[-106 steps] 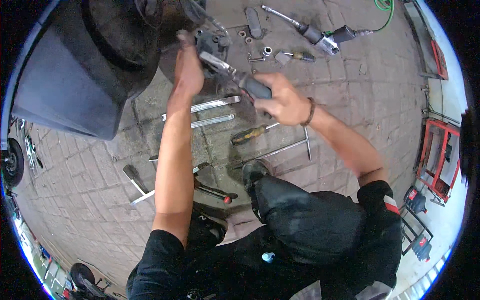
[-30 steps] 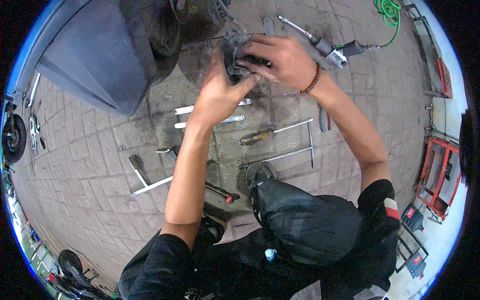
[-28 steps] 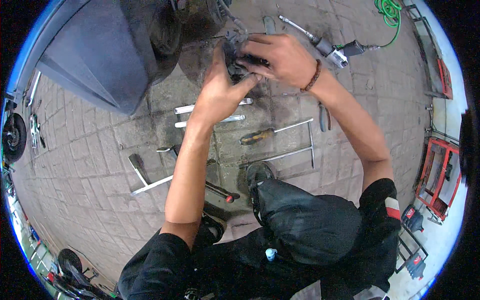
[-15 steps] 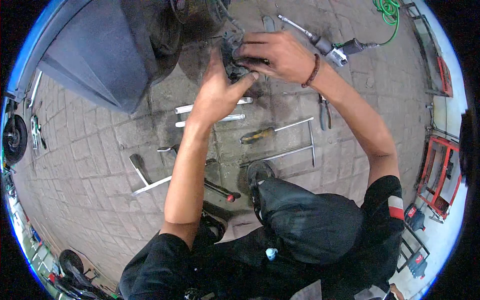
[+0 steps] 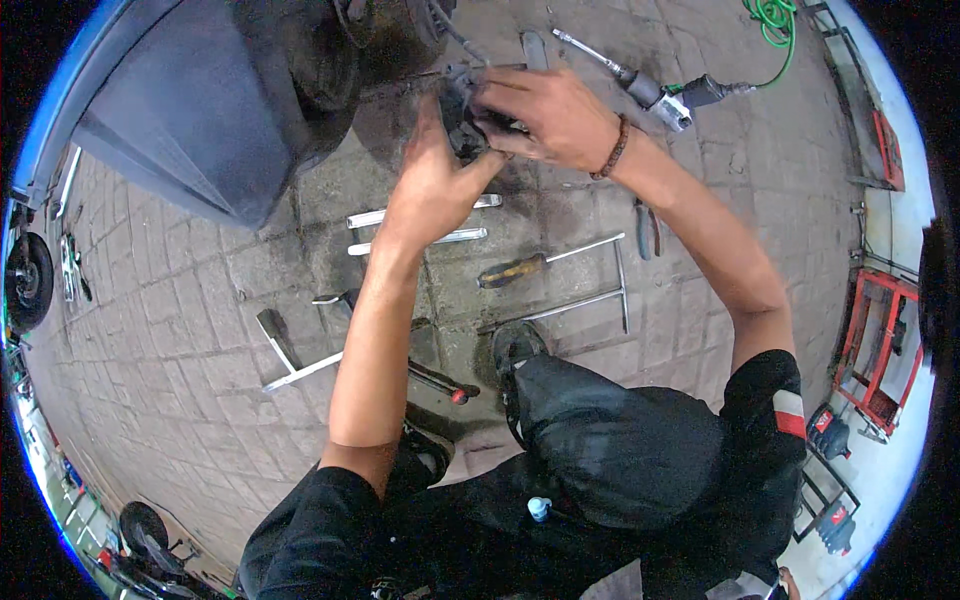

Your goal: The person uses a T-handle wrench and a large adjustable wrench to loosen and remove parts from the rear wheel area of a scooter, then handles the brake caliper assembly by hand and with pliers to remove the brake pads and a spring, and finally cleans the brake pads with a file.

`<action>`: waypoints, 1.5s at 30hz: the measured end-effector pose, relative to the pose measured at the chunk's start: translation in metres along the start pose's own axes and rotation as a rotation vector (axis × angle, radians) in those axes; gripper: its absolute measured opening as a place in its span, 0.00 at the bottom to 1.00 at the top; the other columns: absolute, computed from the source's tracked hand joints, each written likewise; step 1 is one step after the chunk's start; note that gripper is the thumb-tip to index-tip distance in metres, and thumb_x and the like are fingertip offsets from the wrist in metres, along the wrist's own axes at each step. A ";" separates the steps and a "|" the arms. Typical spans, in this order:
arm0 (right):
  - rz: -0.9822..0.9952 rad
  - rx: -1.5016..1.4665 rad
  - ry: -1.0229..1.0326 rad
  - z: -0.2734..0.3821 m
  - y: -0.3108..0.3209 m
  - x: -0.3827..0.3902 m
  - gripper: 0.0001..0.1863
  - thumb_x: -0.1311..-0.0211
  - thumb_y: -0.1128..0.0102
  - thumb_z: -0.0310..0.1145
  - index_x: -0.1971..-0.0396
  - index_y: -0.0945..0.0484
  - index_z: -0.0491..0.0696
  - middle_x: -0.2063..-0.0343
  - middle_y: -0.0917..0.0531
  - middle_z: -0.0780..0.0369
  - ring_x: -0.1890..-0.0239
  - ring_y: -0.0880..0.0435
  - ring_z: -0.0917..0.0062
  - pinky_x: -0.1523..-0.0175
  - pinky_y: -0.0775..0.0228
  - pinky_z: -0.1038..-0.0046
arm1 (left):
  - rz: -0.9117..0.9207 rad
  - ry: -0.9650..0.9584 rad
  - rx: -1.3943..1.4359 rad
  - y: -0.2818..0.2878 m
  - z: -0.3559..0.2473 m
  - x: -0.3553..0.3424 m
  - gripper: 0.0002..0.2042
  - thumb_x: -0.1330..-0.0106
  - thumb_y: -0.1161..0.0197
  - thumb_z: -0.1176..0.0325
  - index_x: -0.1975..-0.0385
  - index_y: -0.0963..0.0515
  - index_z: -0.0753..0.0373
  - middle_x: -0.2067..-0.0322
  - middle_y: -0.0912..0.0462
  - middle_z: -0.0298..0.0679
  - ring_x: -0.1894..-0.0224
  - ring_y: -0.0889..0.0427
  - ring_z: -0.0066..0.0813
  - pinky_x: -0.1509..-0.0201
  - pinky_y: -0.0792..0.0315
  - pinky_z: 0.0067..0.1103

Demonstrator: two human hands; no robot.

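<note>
A dark, grimy metal part (image 5: 462, 128), which looks like a brake caliper, is held between my two hands near the vehicle. My left hand (image 5: 440, 180) grips it from the near left, its thumb stretched toward the right. From the right, my right hand (image 5: 555, 115) curls its fingers over the part. Fingers of both hands hide much of it. A thin dark hose (image 5: 455, 35) runs down to the part from the vehicle's underside. On the left stands the vehicle's large dark grey body panel (image 5: 190, 115).
On the paving lie two silver bars (image 5: 462, 236), a yellow-black screwdriver (image 5: 513, 271), a T-handle wrench (image 5: 570, 307), pliers (image 5: 648, 230) and a red-tipped bar (image 5: 440, 382). An air impact wrench (image 5: 655, 98) with a green hose (image 5: 790, 50) lies far right. A red metal frame (image 5: 880, 350) stands right.
My right hand has shifted slightly down and left around the part, and its wrist has turned a little. My left hand stays nearly where it was, still gripping.
</note>
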State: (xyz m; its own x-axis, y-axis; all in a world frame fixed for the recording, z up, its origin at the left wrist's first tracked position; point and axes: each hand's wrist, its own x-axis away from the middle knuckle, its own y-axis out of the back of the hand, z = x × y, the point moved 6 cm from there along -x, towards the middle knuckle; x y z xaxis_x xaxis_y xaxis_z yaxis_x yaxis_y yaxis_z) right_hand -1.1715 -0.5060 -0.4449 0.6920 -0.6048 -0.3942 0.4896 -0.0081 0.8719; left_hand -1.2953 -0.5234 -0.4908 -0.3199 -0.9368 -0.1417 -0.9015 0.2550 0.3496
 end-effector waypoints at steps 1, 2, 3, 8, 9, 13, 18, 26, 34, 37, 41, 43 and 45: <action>-0.015 -0.019 0.012 0.000 0.000 0.000 0.20 0.51 0.38 0.40 0.59 0.26 0.47 0.63 0.22 0.59 0.64 0.20 0.60 0.60 0.26 0.63 | 0.002 0.002 0.004 -0.001 0.004 0.000 0.32 0.46 0.34 0.66 0.44 0.40 0.72 0.50 0.29 0.52 0.47 0.29 0.42 0.41 0.38 0.29; -0.012 -0.020 0.009 0.000 -0.001 0.000 0.20 0.51 0.38 0.40 0.59 0.26 0.47 0.63 0.22 0.59 0.64 0.20 0.60 0.60 0.26 0.63 | -0.031 -0.016 -0.006 0.001 0.007 -0.001 0.33 0.48 0.35 0.65 0.45 0.41 0.74 0.51 0.29 0.56 0.47 0.28 0.48 0.41 0.37 0.32; -0.030 -0.075 -0.026 -0.002 0.000 0.000 0.19 0.51 0.37 0.38 0.59 0.26 0.47 0.63 0.21 0.59 0.64 0.20 0.60 0.60 0.26 0.63 | -0.064 -0.034 -0.016 0.002 0.009 -0.001 0.34 0.49 0.36 0.64 0.46 0.42 0.75 0.52 0.28 0.61 0.48 0.28 0.53 0.42 0.36 0.34; -0.082 -0.076 -0.018 0.002 0.008 -0.004 0.17 0.51 0.37 0.34 0.60 0.26 0.46 0.65 0.21 0.59 0.65 0.20 0.61 0.61 0.26 0.63 | -0.027 -0.051 -0.071 0.004 -0.008 -0.005 0.35 0.49 0.35 0.63 0.44 0.43 0.75 0.51 0.29 0.61 0.47 0.29 0.54 0.41 0.37 0.34; -0.061 -0.061 -0.006 0.003 0.008 -0.006 0.16 0.50 0.38 0.34 0.61 0.26 0.46 0.65 0.21 0.59 0.66 0.20 0.62 0.63 0.26 0.63 | -0.047 -0.098 -0.120 0.005 -0.011 -0.005 0.36 0.49 0.35 0.63 0.44 0.43 0.75 0.51 0.29 0.62 0.47 0.29 0.53 0.41 0.37 0.34; 0.033 0.039 -0.023 0.009 0.004 -0.007 0.12 0.47 0.38 0.34 0.63 0.24 0.46 0.63 0.21 0.57 0.67 0.19 0.61 0.66 0.25 0.66 | -0.028 -0.047 -0.067 0.006 -0.004 -0.002 0.37 0.49 0.35 0.63 0.43 0.44 0.76 0.51 0.30 0.62 0.47 0.29 0.53 0.41 0.36 0.33; -0.036 0.091 -0.069 0.016 0.006 -0.006 0.12 0.48 0.38 0.33 0.64 0.25 0.46 0.62 0.21 0.57 0.66 0.19 0.61 0.66 0.25 0.66 | -0.029 -0.042 -0.077 0.006 -0.005 -0.004 0.37 0.49 0.36 0.63 0.43 0.45 0.76 0.52 0.29 0.62 0.47 0.28 0.53 0.42 0.35 0.33; -0.164 -0.021 -0.188 0.009 0.002 0.006 0.16 0.52 0.35 0.34 0.62 0.23 0.44 0.60 0.21 0.52 0.63 0.20 0.56 0.60 0.25 0.64 | -0.057 -0.045 -0.078 -0.002 0.003 -0.004 0.33 0.49 0.37 0.65 0.46 0.41 0.77 0.52 0.29 0.64 0.47 0.29 0.56 0.42 0.36 0.35; -0.189 -0.050 -0.347 0.002 -0.001 0.018 0.22 0.57 0.34 0.38 0.61 0.24 0.42 0.62 0.20 0.50 0.62 0.21 0.55 0.56 0.27 0.61 | -0.152 -0.080 -0.127 -0.006 0.000 -0.003 0.27 0.48 0.38 0.66 0.52 0.37 0.76 0.55 0.28 0.62 0.52 0.28 0.58 0.45 0.35 0.38; -0.175 -0.107 -0.490 0.001 0.003 0.016 0.21 0.58 0.34 0.37 0.64 0.23 0.42 0.65 0.20 0.48 0.62 0.21 0.53 0.56 0.28 0.61 | -0.065 -0.056 -0.099 -0.009 -0.002 -0.004 0.28 0.46 0.36 0.66 0.47 0.36 0.72 0.52 0.27 0.55 0.48 0.28 0.49 0.41 0.37 0.33; -0.204 -0.104 -0.523 0.002 0.000 0.015 0.19 0.60 0.34 0.36 0.67 0.22 0.41 0.69 0.20 0.48 0.63 0.21 0.53 0.58 0.28 0.60 | -0.077 -0.045 -0.144 -0.008 0.000 -0.003 0.29 0.46 0.36 0.65 0.46 0.37 0.71 0.51 0.28 0.55 0.46 0.29 0.49 0.40 0.38 0.33; -0.229 -0.187 -0.591 0.001 0.002 0.016 0.19 0.60 0.34 0.37 0.68 0.22 0.41 0.71 0.20 0.48 0.65 0.21 0.52 0.59 0.28 0.59 | -0.092 -0.068 -0.204 -0.008 0.001 -0.002 0.30 0.46 0.36 0.64 0.46 0.37 0.71 0.51 0.28 0.55 0.46 0.29 0.49 0.40 0.38 0.33; -0.229 -0.216 -0.600 -0.002 -0.001 0.018 0.19 0.60 0.33 0.37 0.69 0.22 0.40 0.71 0.20 0.48 0.66 0.21 0.53 0.60 0.28 0.59 | -0.109 -0.045 -0.284 -0.007 0.002 0.000 0.31 0.46 0.36 0.63 0.46 0.38 0.72 0.50 0.28 0.56 0.46 0.29 0.51 0.40 0.38 0.33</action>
State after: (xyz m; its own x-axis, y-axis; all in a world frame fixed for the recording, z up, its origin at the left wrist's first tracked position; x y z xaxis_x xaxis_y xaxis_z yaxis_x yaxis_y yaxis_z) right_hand -1.1586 -0.5152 -0.4531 0.1746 -0.9446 -0.2779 0.7272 -0.0666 0.6832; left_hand -1.2892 -0.5243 -0.4949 -0.2444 -0.9416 -0.2315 -0.8157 0.0706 0.5741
